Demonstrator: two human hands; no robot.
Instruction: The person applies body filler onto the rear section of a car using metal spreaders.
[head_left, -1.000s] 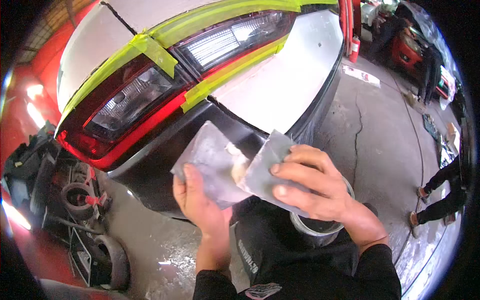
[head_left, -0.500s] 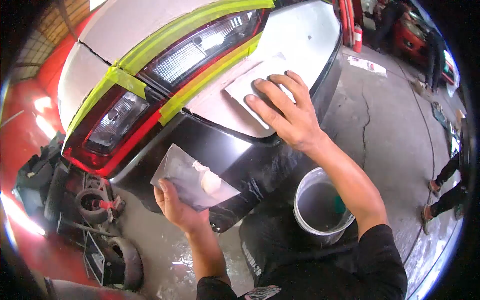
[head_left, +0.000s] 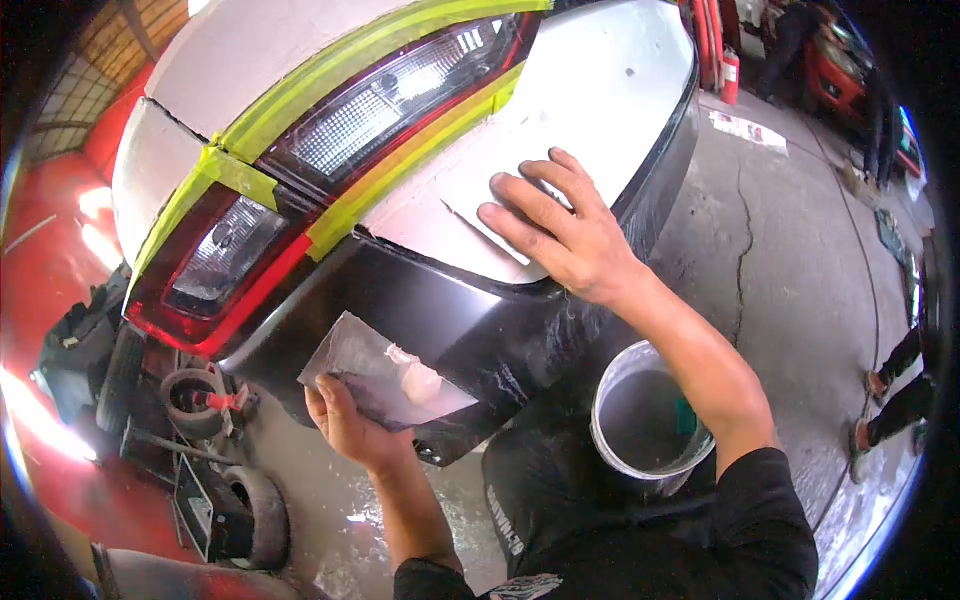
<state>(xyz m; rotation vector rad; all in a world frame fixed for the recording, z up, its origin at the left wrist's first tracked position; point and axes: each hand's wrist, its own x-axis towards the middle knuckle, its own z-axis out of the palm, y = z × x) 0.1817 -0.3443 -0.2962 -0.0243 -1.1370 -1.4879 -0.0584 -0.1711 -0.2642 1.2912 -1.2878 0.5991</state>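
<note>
My left hand (head_left: pixel 350 422) grips the lower left edge of a thin grey plate (head_left: pixel 365 375), which carries a lump of pale pink paste (head_left: pixel 415 380). My right hand (head_left: pixel 560 230) presses a flat spreader (head_left: pixel 478 228) against the white-pink panel of the car (head_left: pixel 610 110); glare washes out much of the spreader. Just left of that panel is the tail light (head_left: pixel 370 110), bordered by yellow-green tape (head_left: pixel 420 180). Below the panel runs the black bumper (head_left: pixel 420 300).
A bucket (head_left: pixel 600 415) of grey liquid stands below my right forearm. Tyres (head_left: pixel 265 520) and a metal frame lie at lower left. A fire extinguisher (head_left: pixel 730 78), a red car (head_left: pixel 825 80) and a person's legs (head_left: pixel 900 390) show at right.
My right hand has moved from the plate up to the panel with the spreader, which now lies flatter there. My left hand and the plate have moved down and left, away from it.
</note>
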